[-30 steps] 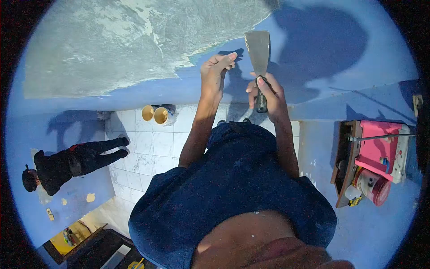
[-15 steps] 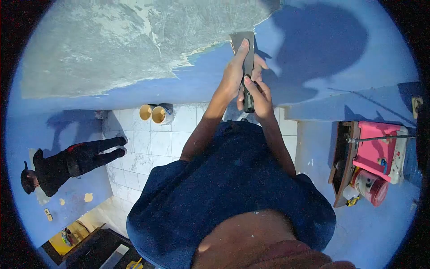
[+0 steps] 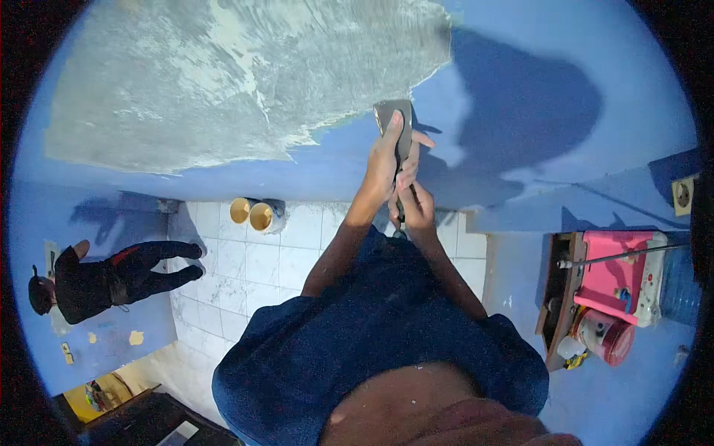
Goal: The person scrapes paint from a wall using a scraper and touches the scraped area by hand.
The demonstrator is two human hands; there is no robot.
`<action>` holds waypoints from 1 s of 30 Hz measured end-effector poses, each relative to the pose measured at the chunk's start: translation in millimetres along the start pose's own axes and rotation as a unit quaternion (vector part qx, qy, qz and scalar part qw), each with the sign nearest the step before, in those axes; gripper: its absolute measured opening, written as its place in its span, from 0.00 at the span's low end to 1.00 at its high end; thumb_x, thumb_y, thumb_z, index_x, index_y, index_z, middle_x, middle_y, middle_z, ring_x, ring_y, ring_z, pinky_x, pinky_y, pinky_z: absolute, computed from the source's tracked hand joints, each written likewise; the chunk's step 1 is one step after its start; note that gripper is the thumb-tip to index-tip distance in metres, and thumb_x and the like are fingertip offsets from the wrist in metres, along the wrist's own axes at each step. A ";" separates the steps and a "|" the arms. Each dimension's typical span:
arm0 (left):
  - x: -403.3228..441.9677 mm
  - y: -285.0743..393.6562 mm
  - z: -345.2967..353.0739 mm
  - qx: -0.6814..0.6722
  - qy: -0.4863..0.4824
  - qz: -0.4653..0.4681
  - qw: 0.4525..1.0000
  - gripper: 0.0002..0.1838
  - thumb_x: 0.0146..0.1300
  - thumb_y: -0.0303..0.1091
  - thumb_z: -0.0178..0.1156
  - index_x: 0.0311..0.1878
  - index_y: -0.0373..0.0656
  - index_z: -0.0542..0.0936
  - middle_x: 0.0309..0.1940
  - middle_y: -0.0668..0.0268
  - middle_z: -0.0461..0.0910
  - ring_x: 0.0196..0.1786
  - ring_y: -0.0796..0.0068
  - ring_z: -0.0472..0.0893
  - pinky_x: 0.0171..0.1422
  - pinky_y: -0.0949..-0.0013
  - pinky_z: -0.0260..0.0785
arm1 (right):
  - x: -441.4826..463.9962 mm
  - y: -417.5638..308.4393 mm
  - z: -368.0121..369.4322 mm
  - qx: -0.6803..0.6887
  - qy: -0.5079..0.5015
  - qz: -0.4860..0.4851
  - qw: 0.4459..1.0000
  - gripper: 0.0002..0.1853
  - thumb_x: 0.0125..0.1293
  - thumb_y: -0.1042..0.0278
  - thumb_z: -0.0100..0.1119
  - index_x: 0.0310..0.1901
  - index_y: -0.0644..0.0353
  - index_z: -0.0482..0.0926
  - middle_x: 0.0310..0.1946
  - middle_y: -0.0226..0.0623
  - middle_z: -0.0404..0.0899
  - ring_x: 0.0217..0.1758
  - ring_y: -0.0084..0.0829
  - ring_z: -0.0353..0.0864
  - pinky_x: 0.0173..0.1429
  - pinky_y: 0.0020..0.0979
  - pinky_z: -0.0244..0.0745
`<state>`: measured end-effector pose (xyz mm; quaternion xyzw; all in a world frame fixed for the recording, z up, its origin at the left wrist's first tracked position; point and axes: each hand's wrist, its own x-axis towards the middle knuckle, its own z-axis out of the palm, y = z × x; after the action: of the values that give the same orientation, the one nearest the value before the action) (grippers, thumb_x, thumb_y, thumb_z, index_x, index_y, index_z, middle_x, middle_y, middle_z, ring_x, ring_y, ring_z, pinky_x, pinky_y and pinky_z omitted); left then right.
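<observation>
A metal putty knife [image 3: 402,119] points up toward the wall, its broad blade tip near the lower edge of the grey scraped patch [image 3: 297,82]. My left hand [image 3: 387,163] wraps the blade, with the thumb lying along its face. Lower down, my right hand [image 3: 415,208] is closed around the handle, which the fingers mostly hide. Both hands are close together in front of the blue painted wall [image 3: 357,141], and their shadow falls to the right.
Two open buckets [image 3: 239,211] [image 3: 262,217] stand on the white tiled floor [image 3: 260,260]. A person in dark clothes [image 3: 93,286] stands at the left. At the right, a shelf [image 3: 563,282] holds a pink item [image 3: 613,267] and a red-lidded tub [image 3: 613,340]. A wall socket [image 3: 683,196] is beyond.
My left hand has moved from beside the putty knife onto its blade. The knife and both hands are now lower in view. The other person's arm has shifted, and the camera view has tilted.
</observation>
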<state>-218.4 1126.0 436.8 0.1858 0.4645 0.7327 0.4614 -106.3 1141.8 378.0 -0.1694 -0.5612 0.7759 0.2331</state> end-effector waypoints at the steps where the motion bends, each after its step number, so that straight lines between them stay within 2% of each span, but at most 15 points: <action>1: -0.4 1.1 0.6 0.003 0.008 -0.001 1.000 0.40 0.71 0.63 0.33 0.34 0.29 0.76 0.10 0.73 0.58 0.07 0.86 0.56 0.08 0.80 0.50 | 2.8 0.8 0.3 -0.004 -0.003 -0.012 1.000 0.15 0.76 0.61 0.40 0.33 0.61 0.68 0.16 0.29 0.67 0.14 0.20 0.64 0.19 0.22 0.58; 9: -1.5 5.6 0.4 -0.010 0.019 -0.005 1.000 0.37 0.71 0.62 0.37 0.36 0.31 0.77 0.10 0.74 0.60 0.07 0.85 0.56 0.09 0.79 0.48 | -4.2 1.4 3.9 -0.039 0.011 -0.039 0.998 0.13 0.74 0.65 0.42 0.36 0.64 0.71 0.18 0.31 0.69 0.15 0.19 0.64 0.21 0.23 0.59; 11: -2.0 4.4 0.5 -0.012 0.019 -0.010 1.000 0.36 0.71 0.62 0.37 0.36 0.32 0.77 0.10 0.73 0.60 0.07 0.85 0.56 0.10 0.79 0.48 | -4.7 -1.2 5.8 -0.092 0.048 -0.059 0.993 0.12 0.74 0.66 0.43 0.36 0.65 0.72 0.18 0.29 0.69 0.19 0.19 0.66 0.23 0.23 0.59; 12: -1.8 3.2 -1.0 -0.011 0.016 -0.005 1.000 0.36 0.71 0.61 0.37 0.37 0.32 0.77 0.10 0.73 0.60 0.07 0.85 0.56 0.10 0.79 0.48 | -5.3 -8.6 9.5 -0.096 0.062 -0.032 0.993 0.13 0.74 0.65 0.43 0.35 0.65 0.72 0.17 0.29 0.68 0.21 0.19 0.66 0.25 0.23 0.59; 13: -1.0 2.4 -1.5 -0.010 0.012 -0.002 1.000 0.36 0.71 0.61 0.37 0.37 0.32 0.77 0.10 0.73 0.60 0.07 0.85 0.56 0.10 0.79 0.48 | -5.5 0.0 5.9 -0.082 0.057 -0.019 0.995 0.16 0.73 0.59 0.46 0.47 0.63 0.75 0.17 0.27 0.68 0.18 0.19 0.65 0.24 0.25 0.59; 16: -4.1 9.1 -2.7 -0.024 -0.011 -0.011 1.000 0.35 0.71 0.61 0.38 0.39 0.32 0.76 0.10 0.74 0.60 0.07 0.85 0.55 0.10 0.79 0.48 | -4.4 -2.9 15.1 -0.072 0.063 -0.031 0.995 0.16 0.74 0.58 0.44 0.37 0.62 0.75 0.15 0.28 0.66 0.15 0.21 0.64 0.21 0.27 0.57; 17: -4.8 11.1 -2.5 -0.022 -0.009 -0.012 1.000 0.35 0.71 0.61 0.38 0.39 0.32 0.75 0.10 0.74 0.60 0.07 0.85 0.55 0.10 0.79 0.48 | -5.1 -8.5 19.7 -0.078 0.075 0.004 0.994 0.17 0.73 0.58 0.44 0.30 0.61 0.71 0.16 0.29 0.69 0.15 0.21 0.65 0.20 0.26 0.59; 22: -4.2 12.8 -5.8 -0.027 -0.011 -0.013 0.999 0.36 0.70 0.61 0.41 0.39 0.27 0.75 0.09 0.73 0.61 0.07 0.84 0.56 0.10 0.78 0.47 | -0.9 14.8 20.5 -0.040 0.083 0.038 0.995 0.20 0.74 0.55 0.43 0.27 0.60 0.69 0.14 0.28 0.66 0.14 0.22 0.64 0.19 0.26 0.58; 25: -5.2 15.9 -8.7 -0.014 -0.025 -0.015 0.999 0.37 0.70 0.61 0.41 0.40 0.27 0.75 0.09 0.73 0.61 0.07 0.85 0.56 0.10 0.78 0.47 | -1.5 4.4 29.1 -0.076 0.086 0.008 0.993 0.21 0.74 0.54 0.43 0.26 0.60 0.69 0.15 0.28 0.65 0.14 0.22 0.63 0.19 0.26 0.58; 28: -4.8 20.0 -10.2 0.011 -0.029 -0.016 0.999 0.37 0.70 0.62 0.41 0.40 0.27 0.75 0.09 0.73 0.61 0.07 0.85 0.56 0.10 0.78 0.47 | 0.7 5.9 34.3 -0.046 0.096 0.050 0.993 0.20 0.74 0.55 0.43 0.28 0.59 0.69 0.15 0.28 0.65 0.15 0.21 0.63 0.20 0.25 0.57; 30: -3.6 19.0 -11.2 0.017 -0.029 -0.015 0.999 0.37 0.70 0.62 0.41 0.39 0.27 0.76 0.09 0.73 0.62 0.07 0.85 0.57 0.11 0.78 0.48 | 1.6 13.1 32.0 -0.031 0.085 0.030 0.995 0.19 0.74 0.55 0.43 0.29 0.59 0.68 0.16 0.28 0.66 0.15 0.20 0.63 0.20 0.25 0.57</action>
<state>-234.0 1114.5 447.9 0.2081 0.4663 0.7117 0.4824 -126.7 1113.9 375.6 -0.2587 -0.5579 0.7477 0.2506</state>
